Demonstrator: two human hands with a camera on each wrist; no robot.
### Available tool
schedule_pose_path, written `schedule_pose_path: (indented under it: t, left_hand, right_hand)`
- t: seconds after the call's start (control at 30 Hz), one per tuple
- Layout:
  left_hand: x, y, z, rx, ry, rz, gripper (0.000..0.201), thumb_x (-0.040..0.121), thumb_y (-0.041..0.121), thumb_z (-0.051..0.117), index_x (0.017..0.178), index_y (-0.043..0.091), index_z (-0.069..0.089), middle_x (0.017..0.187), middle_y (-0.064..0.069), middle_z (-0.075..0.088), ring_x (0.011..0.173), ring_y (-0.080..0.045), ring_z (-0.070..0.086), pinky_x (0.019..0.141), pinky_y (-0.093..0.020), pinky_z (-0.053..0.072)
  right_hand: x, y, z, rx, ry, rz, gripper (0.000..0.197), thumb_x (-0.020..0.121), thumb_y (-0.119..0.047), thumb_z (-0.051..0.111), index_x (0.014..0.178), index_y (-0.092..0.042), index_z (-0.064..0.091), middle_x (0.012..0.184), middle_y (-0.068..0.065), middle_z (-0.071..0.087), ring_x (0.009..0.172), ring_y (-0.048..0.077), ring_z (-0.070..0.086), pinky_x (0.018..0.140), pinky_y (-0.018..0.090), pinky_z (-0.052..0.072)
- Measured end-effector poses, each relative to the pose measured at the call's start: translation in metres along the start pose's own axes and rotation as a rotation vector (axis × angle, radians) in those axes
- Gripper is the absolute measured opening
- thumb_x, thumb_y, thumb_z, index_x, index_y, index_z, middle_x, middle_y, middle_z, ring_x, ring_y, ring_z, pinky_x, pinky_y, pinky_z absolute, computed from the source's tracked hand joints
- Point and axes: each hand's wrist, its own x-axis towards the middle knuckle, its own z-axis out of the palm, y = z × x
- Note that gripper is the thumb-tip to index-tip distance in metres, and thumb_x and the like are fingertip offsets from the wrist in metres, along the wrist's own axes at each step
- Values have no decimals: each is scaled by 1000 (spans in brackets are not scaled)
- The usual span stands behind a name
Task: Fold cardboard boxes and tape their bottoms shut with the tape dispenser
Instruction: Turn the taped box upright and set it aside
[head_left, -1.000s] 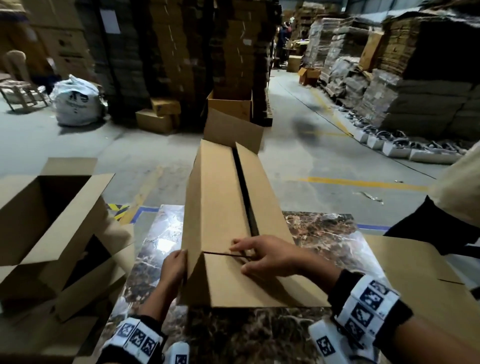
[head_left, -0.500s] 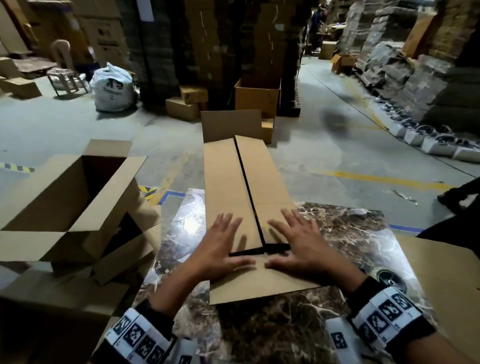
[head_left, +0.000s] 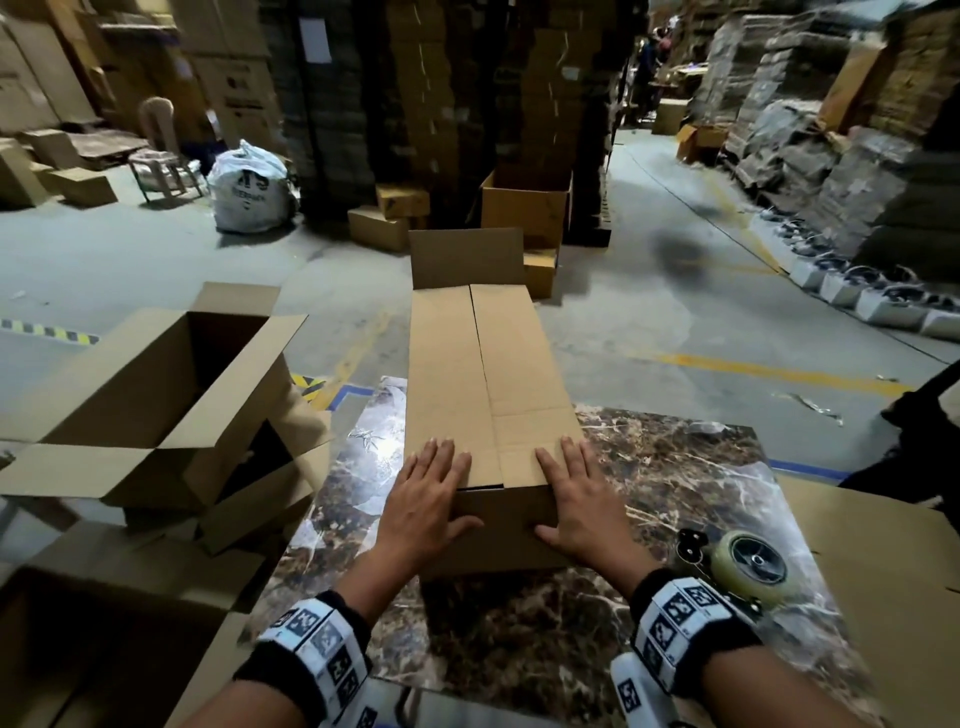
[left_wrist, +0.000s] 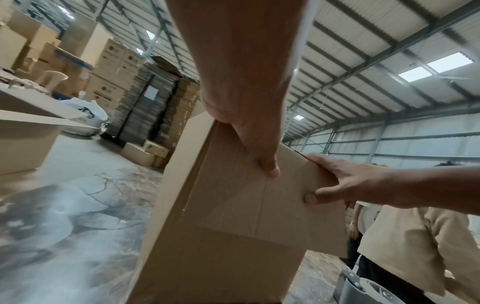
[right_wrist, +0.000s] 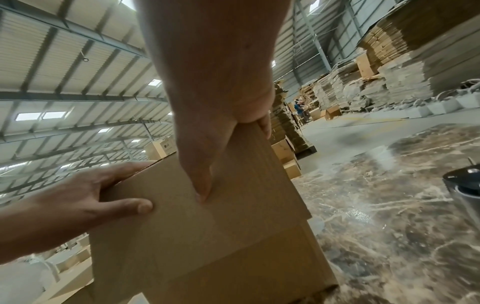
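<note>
"LG" logos stand on stacked cartons (left_wrist: 114, 61) in the background.

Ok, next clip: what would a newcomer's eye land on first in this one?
First, the long brown cardboard box lying on the dark marbled tabletop, its flaps meeting along a centre seam, with the left hand and right hand pressed flat over its near end, thumbs on the end face. Next, the tape dispenser with its pale roll lying right of the right wrist, and the open brown carton at left.

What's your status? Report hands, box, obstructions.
Left hand and right hand flat on box, thumbs on near face. Flaps closed, untaped. Tape dispenser at right, nothing blocking.
</note>
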Motion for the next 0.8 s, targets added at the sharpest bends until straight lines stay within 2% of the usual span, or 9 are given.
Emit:
schedule_pose_path:
  t: [0.1,0.2,0.37,0.43,0.5,0.63,0.7,0.77,0.8]
  left_hand:
    - [-12,0,0,10,-36,23,89,76,79,41,141,18,46,146,-12,50,135,-32,47,108,-47,34]
    - [-19,4,-2,-19,-29,36,86,84,84,24,144,25,41,148,-11,47,137,-34,43,109,-49,33]
    - [-6,28,-22,-56,-89,91,110,65,91,-9,153,35,24,164,-4,14,151,-28,9,118,-48,17]
    - [5,40,-29,-37,-144,106,103,67,90,-2,154,39,20,165,-4,7,152,-27,4,120,-50,16]
    - [13,49,-35,23,-166,140,91,76,85,9,152,38,27,164,-7,9,151,-31,6,119,-52,18]
    - [25,62,-60,233,-154,234,52,94,48,34,131,18,56,162,-10,20,149,-35,15,116,-49,26]
    - [34,61,-78,309,-60,321,33,88,25,52,112,10,70,155,-12,37,144,-37,31,110,-47,39]
    - [42,55,-101,420,-3,374,17,73,17,68,85,10,78,136,-13,59,132,-35,49,94,-39,53]
    - [47,49,-110,460,19,390,14,73,15,69,81,9,78,129,-14,64,131,-34,51,92,-37,55]
  right_hand:
    - [-17,-2,-4,-12,-28,-6,112,77,-68,64,155,-33,-8,165,6,-12,150,31,-15,121,50,20]
    - [-43,-5,-6,4,-23,-25,110,75,-78,55,156,-33,-4,164,8,-9,150,34,-10,116,53,26]
    - [-57,2,-4,69,2,-17,104,68,-92,25,155,-38,6,165,7,0,151,31,-2,114,53,32]
    - [-54,7,-6,98,-18,-2,116,56,-97,10,156,-39,5,165,5,-4,151,28,-6,116,51,29]
    - [-55,10,-8,124,-30,7,118,51,-92,-1,156,-39,3,165,3,-8,151,26,-10,117,51,25]
    - [-60,15,-12,170,-57,9,116,51,-91,-6,155,-40,3,165,0,-12,151,22,-14,117,52,22]
    - [-61,16,-14,187,-44,15,119,50,-91,-10,155,-40,7,166,0,-9,151,22,-12,117,53,24]
    - [-59,15,-17,187,-36,19,121,49,-91,-13,155,-38,11,166,0,-4,152,22,-9,116,54,25]
    - [-59,15,-18,191,-40,21,119,52,-91,-11,155,-38,13,166,0,-2,152,23,-7,116,54,26]
